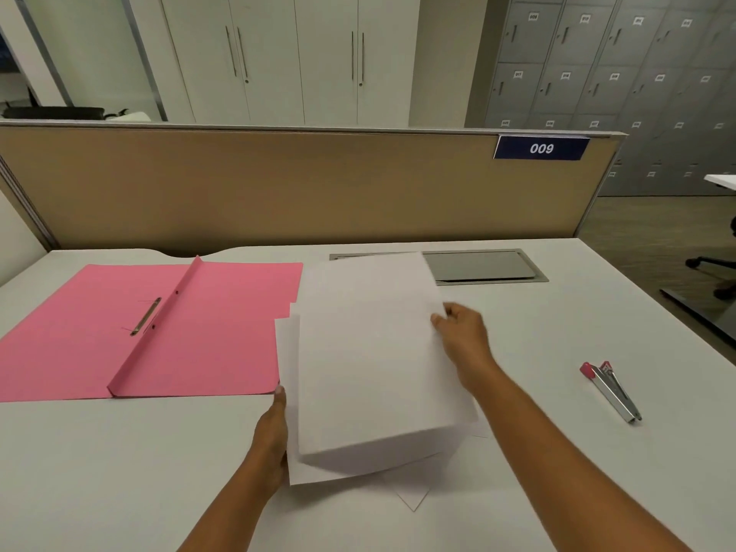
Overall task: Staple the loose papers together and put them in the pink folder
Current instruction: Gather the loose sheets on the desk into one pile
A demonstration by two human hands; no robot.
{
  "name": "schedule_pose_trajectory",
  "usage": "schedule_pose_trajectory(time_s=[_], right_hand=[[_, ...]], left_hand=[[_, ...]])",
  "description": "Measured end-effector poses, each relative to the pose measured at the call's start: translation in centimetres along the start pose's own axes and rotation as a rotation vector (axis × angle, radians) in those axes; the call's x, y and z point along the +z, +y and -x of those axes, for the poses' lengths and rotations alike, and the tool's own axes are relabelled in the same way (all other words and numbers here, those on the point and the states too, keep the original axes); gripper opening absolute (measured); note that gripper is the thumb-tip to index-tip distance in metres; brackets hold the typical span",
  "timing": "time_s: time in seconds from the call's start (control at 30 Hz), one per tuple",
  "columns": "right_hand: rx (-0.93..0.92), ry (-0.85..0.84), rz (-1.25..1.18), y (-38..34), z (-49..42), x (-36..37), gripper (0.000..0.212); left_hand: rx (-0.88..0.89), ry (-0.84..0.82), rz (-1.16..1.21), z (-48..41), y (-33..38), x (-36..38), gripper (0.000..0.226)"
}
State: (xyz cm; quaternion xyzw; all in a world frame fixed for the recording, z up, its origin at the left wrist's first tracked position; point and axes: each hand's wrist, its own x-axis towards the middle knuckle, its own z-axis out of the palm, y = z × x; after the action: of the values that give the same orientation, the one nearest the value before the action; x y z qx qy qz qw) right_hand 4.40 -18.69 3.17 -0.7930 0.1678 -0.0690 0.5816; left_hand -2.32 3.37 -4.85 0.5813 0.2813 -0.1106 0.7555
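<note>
Several loose white papers (pixel 370 364) are held a little above the white desk, unevenly stacked with edges sticking out at the left and bottom. My left hand (pixel 273 428) grips their left edge, mostly hidden behind the sheets. My right hand (pixel 462 336) pinches their right edge. The pink folder (pixel 159 332) lies open and flat to the left, its metal fastener (pixel 145 316) near the spine; the papers overlap its right edge. A red and silver stapler (pixel 611 388) lies on the desk to the right, untouched.
The white desk (pixel 119 472) ends at a tan partition (pixel 278 185) with a "009" sign (pixel 541 148). A grey cable hatch (pixel 484 266) sits behind the papers. An office chair base (pixel 713 264) stands on the floor at right.
</note>
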Motion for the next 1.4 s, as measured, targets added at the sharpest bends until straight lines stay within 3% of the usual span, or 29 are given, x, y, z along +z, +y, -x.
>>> schedule_pose_trajectory(time_s=[0.1, 0.23, 0.3, 0.4, 0.5, 0.57, 0.63, 1.13, 1.4], right_hand=[[0.083, -0.06, 0.104, 3.4, 0.6, 1.4, 0.03], [0.097, -0.111, 0.163, 5.8, 1.1, 2.5, 0.035], [0.088, -0.13, 0.19, 6.4, 1.1, 2.5, 0.036], [0.059, -0.036, 0.265, 7.4, 0.7, 1.5, 0.036], [0.088, 0.113, 0.583, 8.3, -0.1, 0.0, 0.045], [0.197, 0.114, 0.8, 8.4, -0.2, -0.8, 0.062], [0.251, 0.084, 0.859, 8.3, -0.3, -1.1, 0.075], [0.383, -0.018, 0.581, 8.0, -2.2, -1.7, 0.087], [0.179, 0.109, 0.401, 8.5, -1.9, -3.1, 0.042]], left_hand=[[0.003, -0.027, 0.038, -0.1, 0.3, -0.1, 0.045], [0.067, -0.05, -0.109, 0.0, 0.0, -0.4, 0.029], [0.087, -0.04, -0.162, -0.1, -0.3, -0.6, 0.036], [0.099, -0.02, -0.185, -0.2, -0.4, -0.7, 0.041], [0.114, -0.004, -0.176, -0.7, -0.5, -0.9, 0.043], [0.122, 0.002, -0.173, -0.8, -0.6, -0.9, 0.044], [0.132, 0.013, -0.176, -0.9, -0.7, -0.8, 0.043], [0.143, 0.015, -0.161, -1.4, -1.2, -0.6, 0.042], [0.165, 0.024, -0.104, -0.9, -0.5, -1.1, 0.044]])
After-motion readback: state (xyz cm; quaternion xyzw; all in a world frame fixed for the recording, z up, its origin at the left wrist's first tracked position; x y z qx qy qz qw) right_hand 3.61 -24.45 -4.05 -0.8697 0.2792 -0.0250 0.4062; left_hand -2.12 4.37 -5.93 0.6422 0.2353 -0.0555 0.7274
